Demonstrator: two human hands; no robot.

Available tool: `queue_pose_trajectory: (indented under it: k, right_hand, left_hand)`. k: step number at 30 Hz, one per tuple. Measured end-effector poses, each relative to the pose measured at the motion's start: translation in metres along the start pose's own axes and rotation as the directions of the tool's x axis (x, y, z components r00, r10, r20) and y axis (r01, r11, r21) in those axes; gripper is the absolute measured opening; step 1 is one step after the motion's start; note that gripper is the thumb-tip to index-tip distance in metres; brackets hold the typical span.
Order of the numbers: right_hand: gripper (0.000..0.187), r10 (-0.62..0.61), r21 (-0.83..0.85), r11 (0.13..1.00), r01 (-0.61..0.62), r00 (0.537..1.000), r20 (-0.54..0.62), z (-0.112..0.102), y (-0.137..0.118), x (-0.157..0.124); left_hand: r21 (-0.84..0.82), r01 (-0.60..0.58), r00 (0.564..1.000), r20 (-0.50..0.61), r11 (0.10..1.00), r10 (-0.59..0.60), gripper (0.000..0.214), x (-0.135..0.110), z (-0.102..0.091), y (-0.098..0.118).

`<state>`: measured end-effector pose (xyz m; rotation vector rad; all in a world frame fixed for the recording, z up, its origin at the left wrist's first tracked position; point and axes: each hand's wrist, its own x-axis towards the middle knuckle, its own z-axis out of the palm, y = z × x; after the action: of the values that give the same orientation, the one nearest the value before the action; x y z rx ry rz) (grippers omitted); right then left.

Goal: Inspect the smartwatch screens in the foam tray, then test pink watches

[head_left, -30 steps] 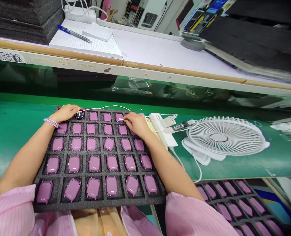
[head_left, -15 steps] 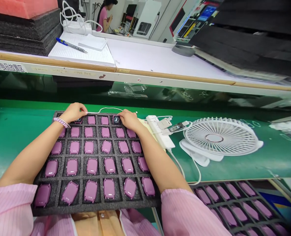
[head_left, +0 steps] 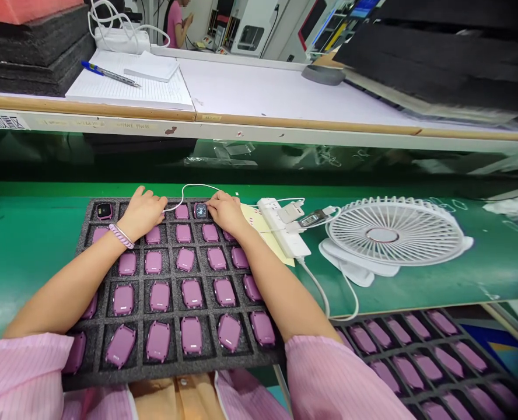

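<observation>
A dark grey foam tray [head_left: 175, 368] lies before me, its compartments holding several purple smartwatch cases [head_left: 191, 335], most of them back side up. My left hand [head_left: 142, 214] is over the tray's back row, its closed fingertips on the end of a thin white cable [head_left: 193, 185]; the fingertips are partly hidden. That cable loops over to behind my right hand [head_left: 226, 213]. With closed fingers, my right hand grips the right edge of a smartwatch [head_left: 200, 210] with a lit screen in the back row. Another smartwatch with its screen up [head_left: 104, 210] sits in the back left corner.
Right of the tray are a white power strip [head_left: 280, 230] with plugs, yellow paper [head_left: 259, 220] and a white fan [head_left: 384, 236]. A second filled tray [head_left: 399, 344] stands lower right. The shelf holds a notebook [head_left: 110, 87], pen [head_left: 110, 74] and foam stacks. Beyond is a person [head_left: 178, 26].
My left hand has moved right along the back row with the cable end, uncovering the smartwatch in the left corner. My right hand stays at the lit smartwatch. The view has shifted slightly.
</observation>
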<state>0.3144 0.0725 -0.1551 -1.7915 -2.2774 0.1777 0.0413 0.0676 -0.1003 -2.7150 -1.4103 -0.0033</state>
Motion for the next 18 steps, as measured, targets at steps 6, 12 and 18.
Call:
queue_pose_trajectory:
  k: [6,12,18]
  right_hand:
    - [0.034,-0.002,0.019,1.000,0.003,0.999,-0.045,0.002,0.000,-0.001]
    - [0.033,0.001,0.027,1.000,0.001,0.998,-0.056,-0.001,-0.003,-0.002]
    - [0.035,0.005,0.029,1.000,-0.004,0.999,-0.051,-0.003,-0.005,-0.003]
  left_hand:
    - [-0.467,0.178,0.982,0.035,0.866,-0.184,0.049,0.002,0.017,-0.033]
    - [-0.439,0.205,0.979,0.079,0.875,-0.190,0.052,0.003,0.028,-0.039]
    - [-0.422,0.226,0.974,0.100,0.878,-0.203,0.055,0.004,0.031,-0.038]
